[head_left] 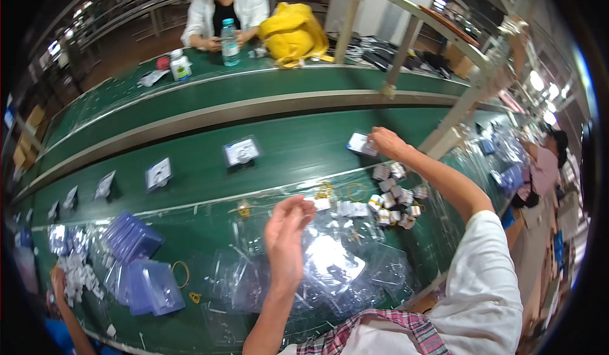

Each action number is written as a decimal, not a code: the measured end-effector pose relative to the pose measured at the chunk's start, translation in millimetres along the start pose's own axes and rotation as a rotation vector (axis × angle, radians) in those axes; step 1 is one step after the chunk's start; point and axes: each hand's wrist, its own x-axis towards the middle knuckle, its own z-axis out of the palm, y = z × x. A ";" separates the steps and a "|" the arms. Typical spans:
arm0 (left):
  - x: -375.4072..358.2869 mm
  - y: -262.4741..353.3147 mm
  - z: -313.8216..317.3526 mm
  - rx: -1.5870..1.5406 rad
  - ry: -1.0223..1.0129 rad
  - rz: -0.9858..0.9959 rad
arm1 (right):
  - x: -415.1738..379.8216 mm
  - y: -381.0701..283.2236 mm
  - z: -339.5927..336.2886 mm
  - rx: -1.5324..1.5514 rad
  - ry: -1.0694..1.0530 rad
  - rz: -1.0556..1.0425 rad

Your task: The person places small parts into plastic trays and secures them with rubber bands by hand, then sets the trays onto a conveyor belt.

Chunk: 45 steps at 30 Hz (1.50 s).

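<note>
My right hand [386, 142] reaches over the conveyor belt, its fingers closed on the edge of a clear plastic packet with a white card [361, 144] inside. My left hand [285, 241] is raised over the near worktop, fingers loosely curved and nothing visible in its palm. Close to its fingertips lies a small white piece [322, 204]. Beneath and beside this hand is a spread of clear plastic sleeves [377, 269], shiny with reflected light. Small white bundles with dark and yellow bands [396, 196] are heaped below my right forearm.
More carded packets [242, 152] lie spaced along the green belt [298, 136] to the left. Bluish sleeves [149, 285] and white scraps [79, 279] sit near another person's hand [58, 282]. Across the belt, a person sits behind a bottle [229, 44] and a yellow bag [292, 32].
</note>
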 end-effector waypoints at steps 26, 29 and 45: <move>10.0 -13.1 -13.2 -0.068 -0.122 0.101 | 40.2 -40.4 -34.0 0.090 0.345 -0.174; 11.5 -14.3 -16.3 -0.060 -0.102 0.061 | 7.7 -128.7 -118.5 0.652 0.155 -0.104; 4.3 9.5 -18.6 -0.021 -0.105 0.097 | -109.4 -411.1 -254.9 1.378 -0.103 -1.566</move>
